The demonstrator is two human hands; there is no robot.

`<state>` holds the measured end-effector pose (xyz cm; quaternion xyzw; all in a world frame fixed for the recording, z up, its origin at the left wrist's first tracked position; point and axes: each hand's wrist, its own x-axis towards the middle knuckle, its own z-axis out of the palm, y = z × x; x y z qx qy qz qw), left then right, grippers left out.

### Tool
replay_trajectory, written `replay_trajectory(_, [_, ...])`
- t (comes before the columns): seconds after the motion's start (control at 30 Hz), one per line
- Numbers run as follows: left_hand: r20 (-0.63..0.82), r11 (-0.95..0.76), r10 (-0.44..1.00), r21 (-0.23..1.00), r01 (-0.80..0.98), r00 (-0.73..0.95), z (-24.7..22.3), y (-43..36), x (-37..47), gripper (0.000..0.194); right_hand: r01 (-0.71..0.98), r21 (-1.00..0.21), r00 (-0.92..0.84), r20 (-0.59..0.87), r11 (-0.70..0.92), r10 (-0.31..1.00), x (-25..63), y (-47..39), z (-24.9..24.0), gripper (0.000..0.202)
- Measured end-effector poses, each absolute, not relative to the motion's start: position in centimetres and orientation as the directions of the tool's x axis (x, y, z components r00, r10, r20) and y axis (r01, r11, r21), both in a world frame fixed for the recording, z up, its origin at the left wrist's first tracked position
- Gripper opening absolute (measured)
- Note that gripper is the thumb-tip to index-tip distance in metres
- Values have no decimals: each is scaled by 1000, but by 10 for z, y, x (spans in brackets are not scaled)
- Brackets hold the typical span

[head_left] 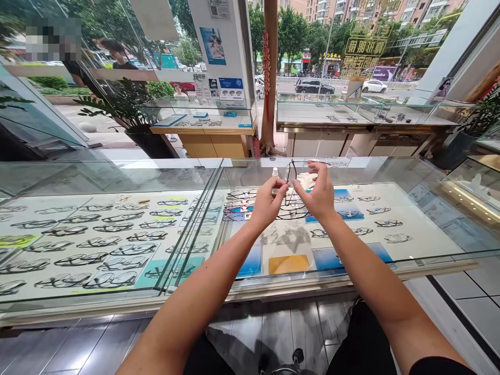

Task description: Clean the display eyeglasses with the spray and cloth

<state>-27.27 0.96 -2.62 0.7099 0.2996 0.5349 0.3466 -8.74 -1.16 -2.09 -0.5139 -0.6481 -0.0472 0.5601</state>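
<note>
Above the surface (246,173), eyeglasses (294,172) are being held between the left hand (267,202) and the right hand (320,194). Behind the left hand a bottle (275,172) is standing; behind the right, a cloth (307,180) is lying. Under the surface, rows of spectacles (133,249) are lying at both sides. Farther behind, a post (269,78) is standing between two showcases (219,125).

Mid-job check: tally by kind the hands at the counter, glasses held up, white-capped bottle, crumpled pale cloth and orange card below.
Hands (left hand, right hand): 2
Held glasses: 1
White-capped bottle: 1
Crumpled pale cloth: 1
Orange card: 1
Total: 6
</note>
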Motion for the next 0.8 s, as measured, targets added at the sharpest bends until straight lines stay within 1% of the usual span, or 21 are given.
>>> replay_trajectory(0.17, [560, -580, 801, 813, 44, 212, -27, 10, -273, 34, 736, -445, 106, 819, 510, 563, -85, -10, -21, 48])
replay_trajectory(0.33, [568, -583, 802, 812, 32, 187, -26, 12, -273, 38, 795, -343, 22, 841, 500, 541, -82, -9, -20, 61])
replay_trajectory(0.43, [569, -579, 808, 815, 27, 157, -26, 14, -274, 40, 823, -337, 9, 812, 456, 584, -81, -10, -18, 65])
replay_trajectory(0.6, [563, -562, 823, 826, -34, 70, -26, 20, -277, 46, 843, -372, 12, 734, 388, 679, -82, -11, -17, 65])
replay_trajectory(0.7, [556, -554, 831, 828, -87, 6, -24, 21, -277, 49, 844, -400, 8, 675, 358, 738, -83, -11, -17, 62])
replay_trajectory(0.8, [550, -548, 835, 831, -97, -12, -24, 22, -277, 50, 851, -402, -19, 618, 337, 786, -83, -10, -18, 55])
